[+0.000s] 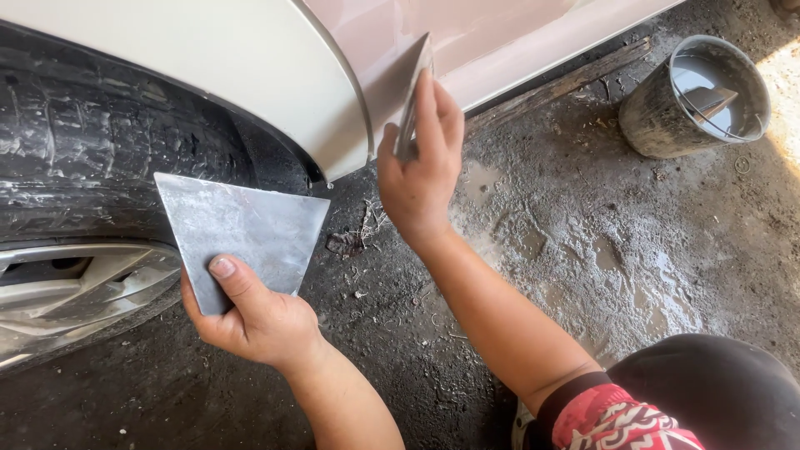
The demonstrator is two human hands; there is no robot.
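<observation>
left hand – thumb pinching flat metal plate | right hand – fingers clamped on spreader blade, edge against car panel

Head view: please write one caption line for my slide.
Right hand presses a thin metal spreader against the car panel; left hand holds a flat metal plate beside the tyre.

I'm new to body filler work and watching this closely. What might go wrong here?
The spreader in the right hand meets the car panel on edge, so it might gouge. The metal plate in the left hand hangs near the tyre. The floor is wet; the bucket could tip.
</observation>
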